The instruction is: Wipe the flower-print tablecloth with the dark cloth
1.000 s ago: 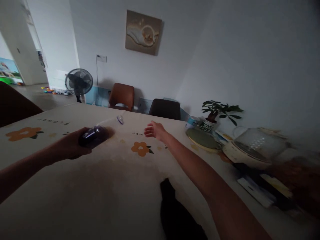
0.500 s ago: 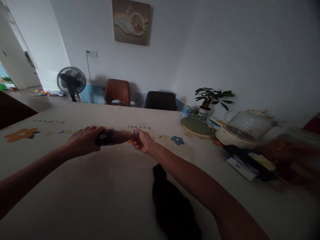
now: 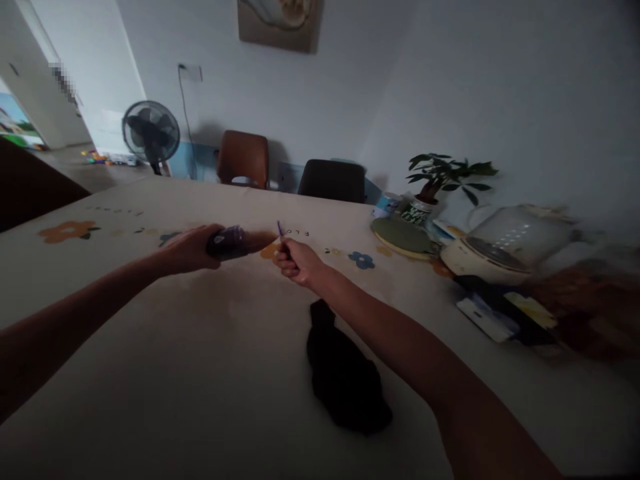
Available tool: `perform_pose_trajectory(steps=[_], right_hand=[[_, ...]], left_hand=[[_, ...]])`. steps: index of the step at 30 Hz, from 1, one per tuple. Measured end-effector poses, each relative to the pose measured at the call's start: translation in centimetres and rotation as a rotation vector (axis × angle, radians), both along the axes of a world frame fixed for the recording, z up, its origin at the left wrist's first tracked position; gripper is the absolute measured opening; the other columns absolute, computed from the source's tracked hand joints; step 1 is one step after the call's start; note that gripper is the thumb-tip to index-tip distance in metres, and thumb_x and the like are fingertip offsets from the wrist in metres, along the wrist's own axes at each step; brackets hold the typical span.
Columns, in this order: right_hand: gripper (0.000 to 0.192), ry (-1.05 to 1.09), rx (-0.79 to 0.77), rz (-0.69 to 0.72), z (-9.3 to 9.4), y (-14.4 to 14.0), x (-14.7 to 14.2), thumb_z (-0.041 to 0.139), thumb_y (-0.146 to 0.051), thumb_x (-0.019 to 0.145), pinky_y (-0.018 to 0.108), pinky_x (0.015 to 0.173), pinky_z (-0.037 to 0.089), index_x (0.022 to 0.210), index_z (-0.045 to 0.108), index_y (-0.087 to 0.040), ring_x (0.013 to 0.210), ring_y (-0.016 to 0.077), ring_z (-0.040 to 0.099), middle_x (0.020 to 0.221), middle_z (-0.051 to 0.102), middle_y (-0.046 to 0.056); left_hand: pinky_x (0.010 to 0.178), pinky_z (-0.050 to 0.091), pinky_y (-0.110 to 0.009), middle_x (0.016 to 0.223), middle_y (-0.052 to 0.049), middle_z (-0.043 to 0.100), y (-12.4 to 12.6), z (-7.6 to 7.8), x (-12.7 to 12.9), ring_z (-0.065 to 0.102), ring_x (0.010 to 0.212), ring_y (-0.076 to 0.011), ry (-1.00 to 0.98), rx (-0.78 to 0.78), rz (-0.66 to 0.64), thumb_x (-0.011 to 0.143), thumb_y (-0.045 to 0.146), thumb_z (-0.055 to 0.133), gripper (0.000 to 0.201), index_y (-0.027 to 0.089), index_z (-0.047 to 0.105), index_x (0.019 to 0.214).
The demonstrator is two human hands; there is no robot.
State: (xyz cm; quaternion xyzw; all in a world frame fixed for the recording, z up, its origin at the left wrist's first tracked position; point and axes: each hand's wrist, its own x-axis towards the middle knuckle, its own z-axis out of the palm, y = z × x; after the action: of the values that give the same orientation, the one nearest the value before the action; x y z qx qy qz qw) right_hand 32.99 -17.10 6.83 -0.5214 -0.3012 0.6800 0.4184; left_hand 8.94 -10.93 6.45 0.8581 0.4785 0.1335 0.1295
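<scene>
My left hand (image 3: 193,247) is wrapped round the dark purple end of a long rounded object (image 3: 227,243). Its other half is brownish, looks smooth and narrows to the right; motion blur hides what kind of thing it is. At that narrow tip my right hand (image 3: 299,260) is closed, thumb against curled fingers, pinching a thin purple strip (image 3: 280,229) that sticks up above the fingers. Both hands hold the object level over the table. Below my right forearm, a black soft cloth-like thing (image 3: 347,377) with a narrow upper end lies flat.
The table wears a pale flower-print cloth (image 3: 165,373). Along its right side stand a green round mat (image 3: 401,236), a potted plant (image 3: 423,203), a glass kettle on a cream base (image 3: 490,260) and a dark tray of small items (image 3: 505,310). Chairs (image 3: 243,159) and a fan (image 3: 151,133) are beyond.
The camera view has tilted down, so the wall picture is partly cut off. My right hand has turned a little, and the purple strip now shows above its fingers. Both grips remain.
</scene>
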Motion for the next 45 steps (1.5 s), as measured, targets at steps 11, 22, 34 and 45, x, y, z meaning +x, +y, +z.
perform_pose_trajectory(steps=[11, 22, 34, 45], right_hand=[[0.017, -0.339, 0.088, 0.737, 1.1, -8.9, -1.6, 0.057, -0.020, 0.091, 0.024, 0.056, 0.054, 0.078, 0.063, -0.011, 0.071, 0.0180, 0.067, 0.084, 0.068, 0.013], [0.017, -0.706, 0.748, 0.660, 9.5, -13.7, -5.2, 0.054, -0.008, 0.091, 0.021, 0.066, 0.045, 0.079, 0.062, -0.017, 0.090, 0.0193, 0.060, 0.085, 0.061, 0.003], [0.029, -0.068, 0.067, 0.347, 1.6, -7.5, -14.2, 0.032, -0.019, 0.103, 0.028, 0.044, 0.051, 0.085, 0.053, -0.012, 0.048, 0.0143, 0.057, 0.068, 0.060, 0.005], [0.043, 0.015, -0.059, 0.316, 0.6, -7.6, -20.5, 0.023, -0.033, 0.107, 0.023, 0.038, 0.041, 0.076, 0.048, -0.017, 0.041, 0.0120, 0.048, 0.056, 0.051, 0.000]], left_hand=[[0.047, 0.039, -0.021, 0.080, -0.002, 0.057, -5.4, 1.9, -3.9, 0.051, 0.055, -0.0117, -0.308, -0.334, 0.149, 0.066, 0.032, 0.068, 0.071, 0.015, 0.044, 0.131], [0.049, 0.038, -0.019, 0.082, -0.003, 0.056, -9.7, 2.6, -9.1, 0.050, 0.062, -0.0121, -0.449, -0.316, 0.296, 0.061, 0.031, 0.075, 0.072, 0.012, 0.047, 0.125], [0.083, 0.045, -0.032, 0.112, -0.008, 0.060, -14.8, 1.5, -18.3, 0.056, 0.097, -0.0219, -0.170, -0.125, 0.248, 0.069, 0.034, 0.065, 0.068, 0.014, 0.046, 0.131], [0.088, 0.045, -0.039, 0.116, -0.010, 0.060, -15.5, 0.1, -22.0, 0.057, 0.105, -0.0299, 0.292, 0.108, 0.307, 0.068, 0.031, 0.055, 0.065, 0.023, 0.051, 0.132]])
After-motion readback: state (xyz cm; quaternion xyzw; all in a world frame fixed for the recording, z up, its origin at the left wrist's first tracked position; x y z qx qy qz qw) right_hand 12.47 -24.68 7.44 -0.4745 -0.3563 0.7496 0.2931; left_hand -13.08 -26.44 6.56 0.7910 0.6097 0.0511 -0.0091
